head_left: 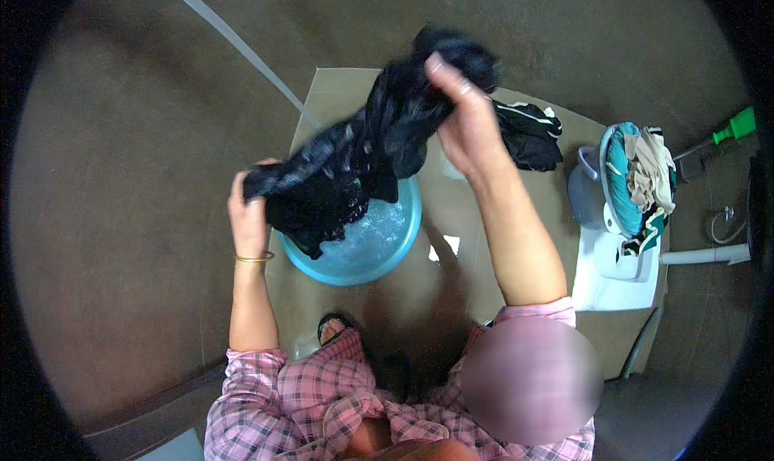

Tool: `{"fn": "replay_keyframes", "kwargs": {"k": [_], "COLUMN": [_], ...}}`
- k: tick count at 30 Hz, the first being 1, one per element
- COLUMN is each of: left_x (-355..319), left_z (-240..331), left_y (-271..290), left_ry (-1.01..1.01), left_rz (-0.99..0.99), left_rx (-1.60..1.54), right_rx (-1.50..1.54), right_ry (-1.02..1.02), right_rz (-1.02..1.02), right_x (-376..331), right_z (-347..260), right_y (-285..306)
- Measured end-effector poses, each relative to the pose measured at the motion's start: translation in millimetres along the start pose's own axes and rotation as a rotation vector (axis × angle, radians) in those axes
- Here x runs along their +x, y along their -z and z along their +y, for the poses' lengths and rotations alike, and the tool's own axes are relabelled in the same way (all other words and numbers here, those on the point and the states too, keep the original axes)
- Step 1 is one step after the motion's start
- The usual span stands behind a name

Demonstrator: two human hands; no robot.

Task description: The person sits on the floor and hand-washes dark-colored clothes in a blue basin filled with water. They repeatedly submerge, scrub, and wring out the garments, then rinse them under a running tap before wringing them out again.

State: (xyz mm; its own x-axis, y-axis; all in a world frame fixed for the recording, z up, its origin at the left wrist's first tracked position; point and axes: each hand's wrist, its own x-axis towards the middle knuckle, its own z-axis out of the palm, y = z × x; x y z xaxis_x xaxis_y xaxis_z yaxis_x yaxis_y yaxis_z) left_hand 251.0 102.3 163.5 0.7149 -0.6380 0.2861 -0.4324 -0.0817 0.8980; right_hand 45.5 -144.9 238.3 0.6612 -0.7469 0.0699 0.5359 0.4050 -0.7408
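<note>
A wet black garment (347, 159) is stretched between my two hands, slanting up to the right; its exact kind cannot be made out. My left hand (248, 207), with a gold bangle at the wrist, grips its lower left end. Higher up, my right hand (468, 122) is closed round the bunched far end, slightly smeared by motion. Beneath the cloth stands a round blue basin (355, 277) of water, partly hidden by it. The garment's lower edge hangs over the basin's opening.
Another black garment with white trim (528, 139) lies on the tiled floor (476, 259) beyond my right hand. At the right, a grey bucket (587, 195) and a tub heaped with clothes (645, 171) stand by a white squat toilet (617, 288). A green-handled brush (734, 126) is near the wall.
</note>
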Motion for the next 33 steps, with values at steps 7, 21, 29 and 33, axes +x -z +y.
{"fn": "replay_keyframes", "kwargs": {"k": [7,21,29,33], "left_x": [-62,-48,-49,-31], "left_z": [-66,-172,-215,-172], "left_y": [-60,-106,-102,-70], "left_ry": [0.204,0.338,0.213,0.344], "left_rz": [-0.716,-1.072,-1.043,-1.144], "left_rx": [1.152,1.39,1.334,1.024], "right_rx": [-2.108,-1.984,-2.254,-2.048], "right_ry": [-0.157,-0.728,-0.515,-0.886], "right_rz": [-0.64,-0.724,-0.826,-1.305], "right_x": [-35,-26,-52,-46], "right_z": [147,296,327,200], "right_y": [63,107,117,38]}}
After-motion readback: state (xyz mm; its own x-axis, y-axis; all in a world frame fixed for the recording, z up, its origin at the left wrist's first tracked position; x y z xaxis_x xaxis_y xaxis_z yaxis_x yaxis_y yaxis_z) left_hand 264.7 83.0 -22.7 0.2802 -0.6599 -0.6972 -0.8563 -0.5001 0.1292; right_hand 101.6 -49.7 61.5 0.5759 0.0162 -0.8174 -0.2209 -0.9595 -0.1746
